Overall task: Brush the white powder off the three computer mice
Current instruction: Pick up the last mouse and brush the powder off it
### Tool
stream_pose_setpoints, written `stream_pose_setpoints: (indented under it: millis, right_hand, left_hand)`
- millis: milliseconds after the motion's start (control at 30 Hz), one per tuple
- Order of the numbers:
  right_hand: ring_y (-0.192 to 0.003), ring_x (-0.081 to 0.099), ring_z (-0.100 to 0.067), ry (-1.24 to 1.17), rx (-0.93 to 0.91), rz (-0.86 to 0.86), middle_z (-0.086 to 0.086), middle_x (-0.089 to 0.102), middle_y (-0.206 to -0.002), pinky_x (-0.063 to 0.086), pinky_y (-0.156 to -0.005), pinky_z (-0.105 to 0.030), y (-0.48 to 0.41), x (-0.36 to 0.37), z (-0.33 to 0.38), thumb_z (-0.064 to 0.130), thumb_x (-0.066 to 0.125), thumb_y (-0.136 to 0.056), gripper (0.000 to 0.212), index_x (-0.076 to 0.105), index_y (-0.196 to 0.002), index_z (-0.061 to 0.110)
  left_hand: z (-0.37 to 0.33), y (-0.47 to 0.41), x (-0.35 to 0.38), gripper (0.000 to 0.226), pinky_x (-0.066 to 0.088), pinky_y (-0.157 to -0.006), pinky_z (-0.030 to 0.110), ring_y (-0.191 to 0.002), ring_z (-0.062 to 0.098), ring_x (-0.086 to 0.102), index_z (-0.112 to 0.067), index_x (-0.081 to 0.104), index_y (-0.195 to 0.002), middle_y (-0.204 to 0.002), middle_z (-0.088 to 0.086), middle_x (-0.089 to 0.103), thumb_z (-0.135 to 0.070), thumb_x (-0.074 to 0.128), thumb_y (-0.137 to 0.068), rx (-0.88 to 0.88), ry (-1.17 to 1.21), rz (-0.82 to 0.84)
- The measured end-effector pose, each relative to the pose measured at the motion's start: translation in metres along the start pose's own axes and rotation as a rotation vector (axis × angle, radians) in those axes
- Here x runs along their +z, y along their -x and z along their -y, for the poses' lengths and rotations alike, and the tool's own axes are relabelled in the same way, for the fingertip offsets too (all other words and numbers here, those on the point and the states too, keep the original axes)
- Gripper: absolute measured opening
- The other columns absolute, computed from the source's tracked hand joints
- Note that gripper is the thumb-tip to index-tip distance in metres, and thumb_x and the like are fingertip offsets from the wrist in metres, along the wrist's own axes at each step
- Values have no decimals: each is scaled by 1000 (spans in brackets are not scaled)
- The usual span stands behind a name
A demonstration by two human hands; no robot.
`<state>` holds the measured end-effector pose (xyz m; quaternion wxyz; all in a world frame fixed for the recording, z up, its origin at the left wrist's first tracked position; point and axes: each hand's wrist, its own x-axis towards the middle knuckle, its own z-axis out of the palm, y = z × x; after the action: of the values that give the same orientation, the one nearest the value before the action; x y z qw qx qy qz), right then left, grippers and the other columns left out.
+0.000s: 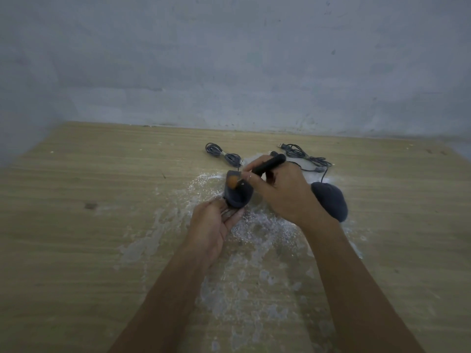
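Left hand (212, 225) grips mouse (237, 193), right hand (280, 192) clamps brush (267, 164); swept powder (254, 225) may re-dust mouse at 3 o'clock (330, 200).

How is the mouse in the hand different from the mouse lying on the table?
The held mouse is lifted and tilted in the left hand; the resting mouse lies on the table untouched. The brush in the right hand is working on the held mouse, not the resting one. Both are dark and corded.
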<state>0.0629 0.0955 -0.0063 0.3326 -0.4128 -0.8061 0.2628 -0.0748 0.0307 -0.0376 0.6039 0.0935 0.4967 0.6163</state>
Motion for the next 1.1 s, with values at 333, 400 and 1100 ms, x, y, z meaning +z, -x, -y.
stream_pose_setpoints:
  millis: [333, 400, 1100]
  right_hand:
    - [-52, 47, -4, -72, 16, 62, 10, 55, -61, 34, -50, -14, 6, 0, -6, 33, 66, -96, 6, 71, -92, 32]
    - [-53, 50, -4, -130, 16, -1, 13, 59, -61, 35, -50, -14, 8, 1, -4, 32, 66, -96, 6, 71, -91, 31]
    - [-56, 53, -12, -210, 92, -157, -6, 64, -68, 40, -51, -21, -15, -7, -2, 32, 65, -97, 13, 69, -85, 28]
  left_hand:
    - [2, -3, 0, 26, 58, -87, 36, -103, 28, 68, 3, 58, -116, -105, 18, 68, -4, 36, -104, 1, 9, -33]
    - [2, -2, 0, 25, 57, -91, 38, -105, 28, 68, 2, 59, -113, -105, 17, 68, -3, 37, -104, 9, -4, -31]
    - [13, 1, -5, 24, 42, -57, -1, -64, -24, 58, -27, 66, -99, -75, -31, 58, -13, 78, -83, 753, -695, -168]
